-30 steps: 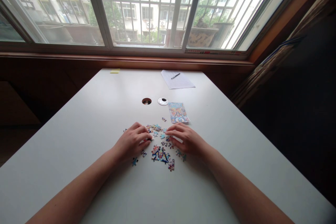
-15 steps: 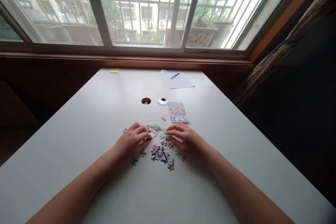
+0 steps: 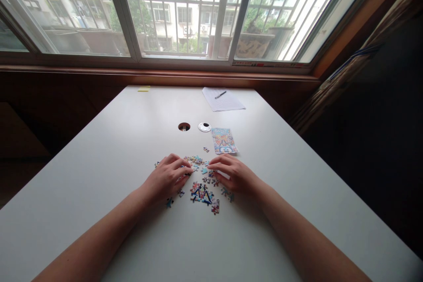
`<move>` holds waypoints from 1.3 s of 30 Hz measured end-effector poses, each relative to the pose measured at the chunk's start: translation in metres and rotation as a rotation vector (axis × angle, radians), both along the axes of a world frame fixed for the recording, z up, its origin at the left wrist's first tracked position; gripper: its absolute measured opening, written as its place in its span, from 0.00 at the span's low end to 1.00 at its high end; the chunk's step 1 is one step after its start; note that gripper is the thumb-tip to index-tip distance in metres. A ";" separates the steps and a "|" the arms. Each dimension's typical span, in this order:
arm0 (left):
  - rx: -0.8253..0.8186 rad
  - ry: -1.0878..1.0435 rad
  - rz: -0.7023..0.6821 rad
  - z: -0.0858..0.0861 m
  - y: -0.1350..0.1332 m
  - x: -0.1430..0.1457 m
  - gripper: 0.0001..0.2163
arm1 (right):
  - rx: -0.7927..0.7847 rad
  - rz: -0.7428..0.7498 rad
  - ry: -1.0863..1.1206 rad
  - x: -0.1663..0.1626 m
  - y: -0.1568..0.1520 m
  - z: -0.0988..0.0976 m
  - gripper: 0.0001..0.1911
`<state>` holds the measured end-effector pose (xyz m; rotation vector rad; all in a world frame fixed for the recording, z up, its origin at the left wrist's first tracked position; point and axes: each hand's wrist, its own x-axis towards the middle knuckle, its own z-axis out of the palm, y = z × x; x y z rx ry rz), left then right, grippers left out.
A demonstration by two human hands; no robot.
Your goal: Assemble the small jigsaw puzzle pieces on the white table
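Small colourful jigsaw pieces lie scattered on the white table in front of me. A joined patch of pieces sits closest to me, between my wrists. My left hand rests palm down left of the scatter, fingers curled, its tips touching pieces near the middle. My right hand lies right of the scatter, fingers bent and reaching inward over the pieces. Whether either hand pinches a piece is hidden under the fingers. A printed picture card lies just beyond my right hand.
A round cable hole and its white cap sit past the pieces. Paper sheets with a pen and a yellow sticky pad lie at the far edge under the window. Dark curtain hangs to the right.
Both hands stay almost still over the pieces; the view has shifted very slightly.
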<state>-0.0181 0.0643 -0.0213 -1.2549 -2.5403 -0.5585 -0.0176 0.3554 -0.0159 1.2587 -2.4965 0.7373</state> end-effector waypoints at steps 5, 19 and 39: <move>-0.044 0.017 0.006 0.004 0.000 0.002 0.09 | -0.011 0.002 -0.003 0.000 0.000 -0.001 0.14; -0.056 0.060 -0.009 0.008 0.000 0.001 0.07 | -0.022 0.000 0.009 0.000 0.000 0.000 0.14; 0.117 0.076 0.040 0.004 -0.006 -0.005 0.08 | -0.028 -0.010 0.002 0.000 0.002 0.001 0.13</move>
